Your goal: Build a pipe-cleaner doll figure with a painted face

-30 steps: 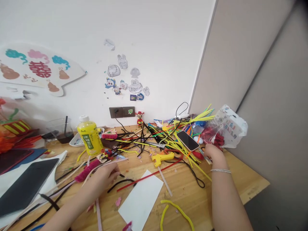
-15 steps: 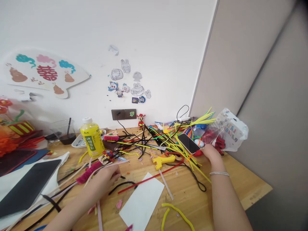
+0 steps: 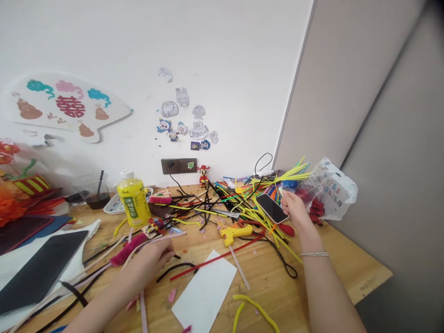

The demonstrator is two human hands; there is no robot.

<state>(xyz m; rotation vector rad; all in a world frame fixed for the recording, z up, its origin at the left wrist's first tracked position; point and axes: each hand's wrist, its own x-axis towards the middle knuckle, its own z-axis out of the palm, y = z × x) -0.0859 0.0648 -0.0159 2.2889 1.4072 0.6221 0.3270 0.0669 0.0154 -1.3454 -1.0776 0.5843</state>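
Two things sit closest to the hands: a small pale piece, too small to identify, and a thin pale pipe cleaner. The fingers of the right hand are pressed together, pinching the small pale piece just above the heap of pipe cleaners, beside a smartphone. A silver bangle circles that wrist. The left hand lies low over the tabletop, its fingers loosely curled beside the thin pale pipe cleaner; whether they grip it, I cannot tell. A magenta chenille stem lies just beyond that hand, and a black pipe cleaner lies near its fingertips.

The step in hand looks like picking one small part from the heap, and the pinch calls for a clear lift over the tangled stems.

Farther out are a yellow glue gun, a white card, and a yellow bottle. A plastic bag holding red pieces stands at the far right.
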